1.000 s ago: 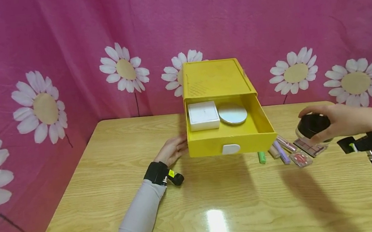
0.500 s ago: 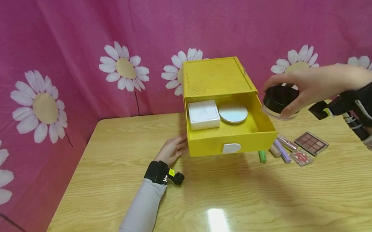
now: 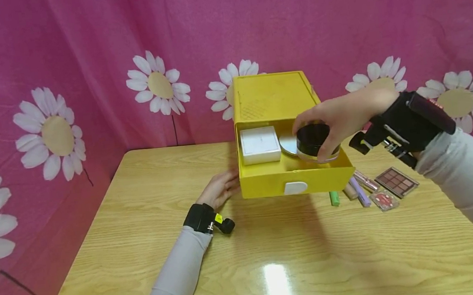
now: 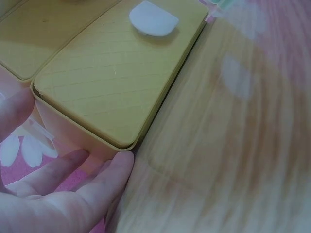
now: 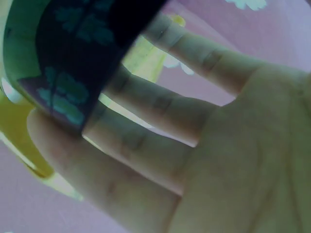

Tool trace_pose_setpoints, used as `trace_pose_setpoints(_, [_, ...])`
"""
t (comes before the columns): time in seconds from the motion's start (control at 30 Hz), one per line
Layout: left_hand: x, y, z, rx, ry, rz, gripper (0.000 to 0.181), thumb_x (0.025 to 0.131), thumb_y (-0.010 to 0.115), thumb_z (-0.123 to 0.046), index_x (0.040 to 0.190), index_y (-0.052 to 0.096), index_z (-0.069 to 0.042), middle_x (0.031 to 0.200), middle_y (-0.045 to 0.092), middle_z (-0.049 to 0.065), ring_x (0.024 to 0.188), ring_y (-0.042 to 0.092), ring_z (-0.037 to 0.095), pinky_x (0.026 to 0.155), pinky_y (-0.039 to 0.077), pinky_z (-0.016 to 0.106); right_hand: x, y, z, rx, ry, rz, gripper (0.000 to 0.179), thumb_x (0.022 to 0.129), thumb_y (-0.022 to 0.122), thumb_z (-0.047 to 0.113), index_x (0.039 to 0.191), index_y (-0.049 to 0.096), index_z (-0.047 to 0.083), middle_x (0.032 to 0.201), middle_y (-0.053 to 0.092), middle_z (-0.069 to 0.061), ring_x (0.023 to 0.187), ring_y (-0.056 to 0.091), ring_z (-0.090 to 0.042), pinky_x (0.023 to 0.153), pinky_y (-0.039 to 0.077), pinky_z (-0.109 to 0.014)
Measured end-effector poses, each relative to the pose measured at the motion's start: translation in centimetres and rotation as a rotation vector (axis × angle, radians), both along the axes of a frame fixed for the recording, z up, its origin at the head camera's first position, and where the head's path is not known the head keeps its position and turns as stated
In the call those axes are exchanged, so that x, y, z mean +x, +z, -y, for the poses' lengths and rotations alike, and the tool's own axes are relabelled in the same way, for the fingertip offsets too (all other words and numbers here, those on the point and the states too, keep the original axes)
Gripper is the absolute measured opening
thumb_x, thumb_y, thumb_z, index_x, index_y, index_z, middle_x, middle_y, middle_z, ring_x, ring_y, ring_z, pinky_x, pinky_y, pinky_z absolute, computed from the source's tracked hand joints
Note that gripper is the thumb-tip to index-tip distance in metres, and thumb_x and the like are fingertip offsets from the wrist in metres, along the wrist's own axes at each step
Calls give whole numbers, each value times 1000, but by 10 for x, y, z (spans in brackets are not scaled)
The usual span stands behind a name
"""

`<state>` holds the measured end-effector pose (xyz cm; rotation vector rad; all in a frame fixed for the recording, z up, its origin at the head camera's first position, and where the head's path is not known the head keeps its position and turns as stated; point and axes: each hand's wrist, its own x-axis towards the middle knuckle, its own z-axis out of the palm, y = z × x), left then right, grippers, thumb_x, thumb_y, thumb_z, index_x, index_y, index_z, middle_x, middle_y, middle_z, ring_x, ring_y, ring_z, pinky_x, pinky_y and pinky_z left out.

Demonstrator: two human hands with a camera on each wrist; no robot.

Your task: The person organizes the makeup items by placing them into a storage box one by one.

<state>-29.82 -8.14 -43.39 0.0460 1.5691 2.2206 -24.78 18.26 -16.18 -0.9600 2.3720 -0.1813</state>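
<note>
My right hand (image 3: 344,114) grips a round jar (image 3: 312,139) with a black lid and clear base, between thumb and fingers. It holds the jar over the right part of the pulled-out drawer (image 3: 261,187) of a yellow box (image 3: 275,95); whether the jar touches the drawer floor is hidden. Inside the drawer sit a white carton (image 3: 259,144) and a round silvery compact (image 3: 287,144), which the jar partly covers. My left hand (image 3: 220,190) rests on the left side of the yellow box. In the left wrist view its fingertips (image 4: 121,160) touch the box wall near the lower corner.
On the table right of the drawer lie an eyeshadow palette (image 3: 396,182), a small red-patterned compact (image 3: 384,200), a purple tube (image 3: 359,192), a pink tube (image 3: 366,181) and a green stick (image 3: 334,198). A pink flowered curtain (image 3: 190,23) hangs behind the table.
My right hand has carried the jar leftward, from above the makeup on the right up and over into the drawer area. The left hand and box have stayed put.
</note>
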Motion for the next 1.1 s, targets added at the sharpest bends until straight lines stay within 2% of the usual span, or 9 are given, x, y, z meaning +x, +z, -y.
trace_pose_setpoints(0.1, [0,0,0,4,6,4,42,98,42,-12,136,36,6,141,36,20,127,37,31,103,36,40,-4,-6,6,11,36,6,71,74,76,35,129,42,7,114,51,-10,98,50,-22,80,46,-31])
trace_pose_setpoints(0.37, [-1,0,0,-4,19,16,43,97,44,-14,134,38,6,138,39,21,123,42,29,101,38,40,-9,-17,15,78,34,39,68,73,76,35,126,43,9,114,52,-9,98,49,-24,80,44,-34])
trace_pose_setpoints(0.67, [1,1,1,-3,6,4,44,97,44,-13,136,35,6,141,35,21,128,36,32,103,36,40,-12,-30,19,60,80,82,66,74,76,28,126,42,7,115,51,-12,98,47,-25,79,43,-33])
trace_pose_setpoints(0.93, [1,1,1,-16,7,-1,43,98,43,-15,136,37,4,141,37,19,127,38,30,103,37,40,-11,-35,23,93,102,14,67,69,79,36,120,45,11,121,46,-12,105,43,-26,87,41,-38])
trace_pose_setpoints(1.1, [1,0,1,-20,5,-8,43,98,43,-14,136,36,4,140,37,20,126,38,31,102,37,40,-10,-36,26,133,103,-11,65,67,80,36,117,44,14,120,45,-14,104,43,-26,84,41,-39])
